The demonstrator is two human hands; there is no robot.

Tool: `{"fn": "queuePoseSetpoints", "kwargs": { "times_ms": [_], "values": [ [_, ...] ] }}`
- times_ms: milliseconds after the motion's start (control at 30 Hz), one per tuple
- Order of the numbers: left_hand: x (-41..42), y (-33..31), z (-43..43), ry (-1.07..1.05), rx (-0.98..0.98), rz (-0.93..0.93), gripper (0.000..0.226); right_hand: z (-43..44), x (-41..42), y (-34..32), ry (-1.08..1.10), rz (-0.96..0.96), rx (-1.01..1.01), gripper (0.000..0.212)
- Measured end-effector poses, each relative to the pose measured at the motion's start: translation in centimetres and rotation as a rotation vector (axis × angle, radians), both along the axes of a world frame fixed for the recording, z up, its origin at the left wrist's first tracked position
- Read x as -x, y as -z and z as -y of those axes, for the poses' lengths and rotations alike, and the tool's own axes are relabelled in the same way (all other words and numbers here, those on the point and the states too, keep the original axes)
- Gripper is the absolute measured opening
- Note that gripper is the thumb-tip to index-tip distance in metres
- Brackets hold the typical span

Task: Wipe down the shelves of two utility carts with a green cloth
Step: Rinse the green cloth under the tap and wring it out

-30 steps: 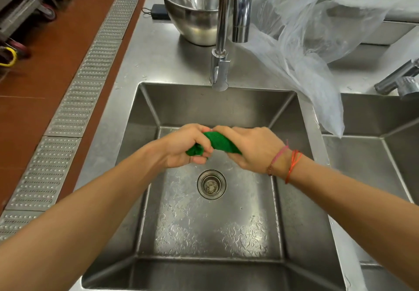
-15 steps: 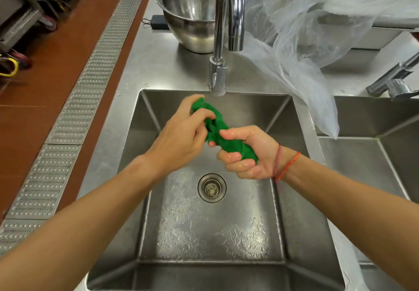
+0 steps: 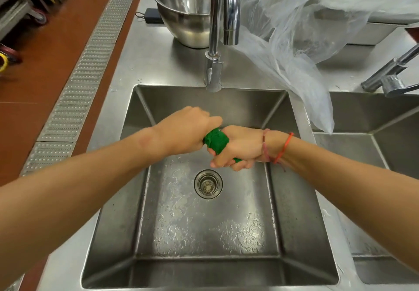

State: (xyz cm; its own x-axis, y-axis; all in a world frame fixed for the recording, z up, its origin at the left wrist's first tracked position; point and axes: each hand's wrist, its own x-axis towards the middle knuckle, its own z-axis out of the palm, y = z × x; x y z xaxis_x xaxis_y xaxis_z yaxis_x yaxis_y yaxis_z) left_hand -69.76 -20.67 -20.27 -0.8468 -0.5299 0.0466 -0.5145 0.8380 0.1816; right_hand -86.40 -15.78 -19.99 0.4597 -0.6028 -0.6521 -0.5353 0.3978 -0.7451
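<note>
Fingers: the right hand's fingers (image 3: 223, 163) are curling tight round the green cloth (image 3: 216, 138). The left hand's are wrapping its other end and are mostly hidden behind the back of that hand.
Green cloth: it is sitting bunched into a short roll between the two fists, held in the air over the basin, with only a small part showing.
Left hand (image 3: 186, 132): it is reaching in from the left, knuckles up, and pressing against the right hand (image 3: 240, 145).
Right hand: it is gripping from the right, with string bracelets (image 3: 278, 148) circling the wrist.
Sink (image 3: 292, 200): it is lying open below the hands, its floor beaded with water. The drain (image 3: 208, 184) is sitting just under the fists, and all four walls are standing well apart from the hands.
Faucet (image 3: 217, 30): it is rising at the sink's back edge, its spout hanging above and behind the hands.
Worktop (image 3: 147, 59): it is carrying a steel bowl (image 3: 183, 7) behind the faucet.
Plastic sheet (image 3: 294, 41): it is draping over the sink's right rear corner.
Second sink (image 3: 374, 132): it is adjoining on the right.
Floor grate (image 3: 86, 64): it is running along the worktop's left edge.
</note>
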Motion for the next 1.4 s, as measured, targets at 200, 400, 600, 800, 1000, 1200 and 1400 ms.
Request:
{"fn": "queuePoseSetpoints", "kwargs": {
  "times_ms": [200,400,600,800,1000,1200,1400],
  "values": [
    [0.4,1.7,-1.8,-0.595,-0.77,-0.312,0.027,1.2,-0.5,2.0,-0.069,-0.547,0.802,0.016],
    [0.3,1.8,-4.8,-0.673,-1.528,-0.546,0.028,1.5,1.0,3.7,-0.222,-0.699,1.115,0.03],
    [0.4,1.3,-5.6,-0.649,-1.988,-0.739,0.03,2.3,1.6,5.4,-0.086,-0.56,1.35,0.052],
    [0.3,1.5,-6.0,-0.569,-2.09,-0.709,0.028,1.9,2.2,6.0,-0.08,-0.521,1.412,0.049],
    [0.6,1.8,-5.9,-0.609,-1.669,-0.596,0.034,0.7,2.6,5.2,-0.103,-0.67,1.316,0.033],
    [-0.1,2.0,-5.7,-0.746,-1.28,-0.618,0.025,-1.1,2.4,3.4,-0.084,-0.688,1.171,0.025],
    [-0.5,-0.7,-6.1,-0.931,-1.134,-0.905,0.062,-3.1,1.4,1.1,0.034,-0.591,1.056,0.046]
  ]
}}
